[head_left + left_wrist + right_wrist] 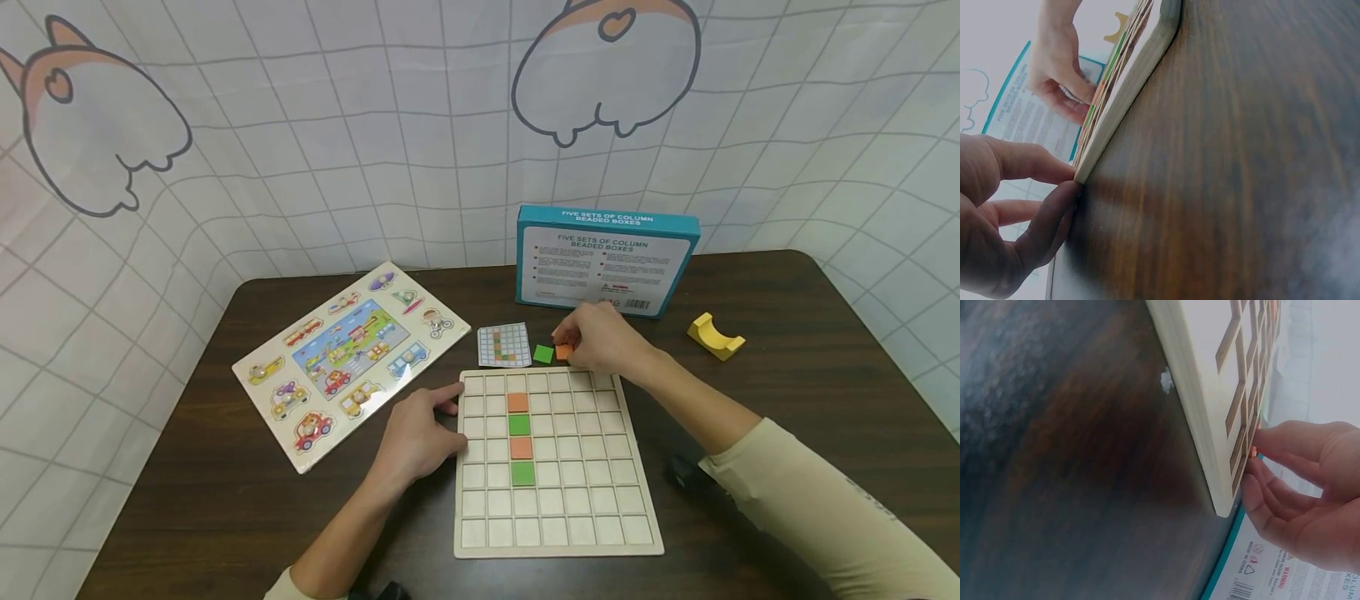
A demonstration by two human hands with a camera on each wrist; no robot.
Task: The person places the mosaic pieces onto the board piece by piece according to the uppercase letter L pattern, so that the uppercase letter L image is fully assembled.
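Observation:
My left hand (420,437) rests against the left edge of a wooden grid board (558,546), its forefinger and thumb spread apart and touching the rim. Beyond the board's far edge, my right hand (603,337) pinches a small orange square tile (1254,451), mostly covered by the fingers. Just left of that hand a loose green tile (543,354) lies on the table. Orange and green tiles alternate in one column of the board, from an orange tile (517,402) down to a green tile (522,473). A pattern card (513,337) with a printed grid lies behind the board.
A picture puzzle board (281,358) with vehicle pieces lies at the left. Behind my right hand stands a teal and white box (600,258). A yellow curved block (715,337) sits at the right. A white gridded curtain (360,167) hangs behind the dark table (202,467).

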